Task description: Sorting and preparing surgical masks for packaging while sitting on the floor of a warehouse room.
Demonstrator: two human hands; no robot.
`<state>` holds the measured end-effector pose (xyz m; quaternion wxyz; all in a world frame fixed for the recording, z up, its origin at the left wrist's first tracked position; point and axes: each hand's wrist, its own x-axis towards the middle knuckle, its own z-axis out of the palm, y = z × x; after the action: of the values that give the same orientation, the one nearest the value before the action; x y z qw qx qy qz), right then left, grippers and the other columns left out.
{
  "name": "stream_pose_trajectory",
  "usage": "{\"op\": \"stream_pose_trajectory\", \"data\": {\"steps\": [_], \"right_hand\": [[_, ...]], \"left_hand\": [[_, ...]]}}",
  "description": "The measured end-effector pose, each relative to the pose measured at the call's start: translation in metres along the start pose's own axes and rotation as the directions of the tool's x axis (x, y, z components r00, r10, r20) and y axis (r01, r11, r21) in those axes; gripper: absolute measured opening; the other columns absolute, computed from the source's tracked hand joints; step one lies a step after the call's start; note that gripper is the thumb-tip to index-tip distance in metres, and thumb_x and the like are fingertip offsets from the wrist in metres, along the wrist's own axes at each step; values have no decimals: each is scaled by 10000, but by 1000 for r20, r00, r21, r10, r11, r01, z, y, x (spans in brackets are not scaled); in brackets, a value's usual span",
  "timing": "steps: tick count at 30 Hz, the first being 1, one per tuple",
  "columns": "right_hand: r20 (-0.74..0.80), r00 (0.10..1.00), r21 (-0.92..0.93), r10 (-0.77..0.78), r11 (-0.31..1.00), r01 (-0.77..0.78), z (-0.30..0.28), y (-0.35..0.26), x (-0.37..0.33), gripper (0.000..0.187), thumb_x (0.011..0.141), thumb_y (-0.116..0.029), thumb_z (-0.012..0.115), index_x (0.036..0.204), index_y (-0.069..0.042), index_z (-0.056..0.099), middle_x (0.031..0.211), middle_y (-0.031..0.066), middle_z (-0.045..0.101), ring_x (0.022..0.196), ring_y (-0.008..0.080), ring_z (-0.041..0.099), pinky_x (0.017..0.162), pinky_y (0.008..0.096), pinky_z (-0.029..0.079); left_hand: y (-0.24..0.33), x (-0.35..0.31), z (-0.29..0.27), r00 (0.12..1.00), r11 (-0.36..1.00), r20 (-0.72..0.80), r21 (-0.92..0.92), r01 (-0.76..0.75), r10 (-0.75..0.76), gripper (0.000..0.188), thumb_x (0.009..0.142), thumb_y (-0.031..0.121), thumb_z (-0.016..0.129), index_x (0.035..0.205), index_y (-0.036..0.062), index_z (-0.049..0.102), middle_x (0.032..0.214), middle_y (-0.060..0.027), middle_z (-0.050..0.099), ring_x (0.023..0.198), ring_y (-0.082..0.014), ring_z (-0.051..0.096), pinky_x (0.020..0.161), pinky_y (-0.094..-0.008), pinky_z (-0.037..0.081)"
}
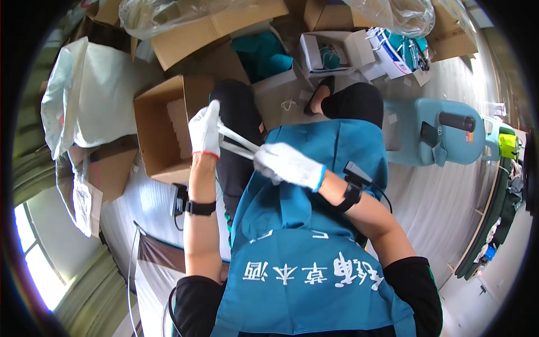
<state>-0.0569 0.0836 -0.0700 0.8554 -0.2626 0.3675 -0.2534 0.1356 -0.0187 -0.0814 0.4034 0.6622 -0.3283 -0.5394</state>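
My left hand [204, 132], in a white knit glove with a red cuff, is closed on one end of a doubled white cord [240, 138], thumb pointing up. The other end runs into my right hand [287, 165], whose white glove has a blue cuff and whose fingers are curled round it. Two strands stretch between the hands, close together and slightly slanted. What kind of cord it is I cannot make out. Both hands hover above my lap, over the black trouser leg and the edge of the blue apron [303, 208].
An open cardboard box [160, 126] stands left of my knee, beside a large white sack [104, 90]. Ahead are a white box [309, 53] holding a green item and a carton [387, 59] of green and white goods. A blue-green stool [415, 149] at right bears a dark cylinder [456, 121].
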Motion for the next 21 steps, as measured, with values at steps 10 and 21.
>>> {"op": "stream_pose_trajectory", "data": {"steps": [10,21], "right_hand": [[-126,991,168,-47,983,69,-6,-22,-49,226,952,-267,599,897,-49,580,705,-21,520,533,31,465,457,185,401],[-307,832,-932,-462,324,-164,-39,-19,-86,268,917,-258,486,836,-57,643,781,164,641,739,363,624,686,431,510]], "left_hand": [[14,-4,29,937,965,300,-134,227,-179,228,884,300,680,833,87,618,632,-11,532,503,-107,486,439,-249,337],[52,-105,78,347,592,851,55,-804,393,574,722,59,732,1274,67,572,1306,-165,555,1143,-284,591,863,-317,523]]}}
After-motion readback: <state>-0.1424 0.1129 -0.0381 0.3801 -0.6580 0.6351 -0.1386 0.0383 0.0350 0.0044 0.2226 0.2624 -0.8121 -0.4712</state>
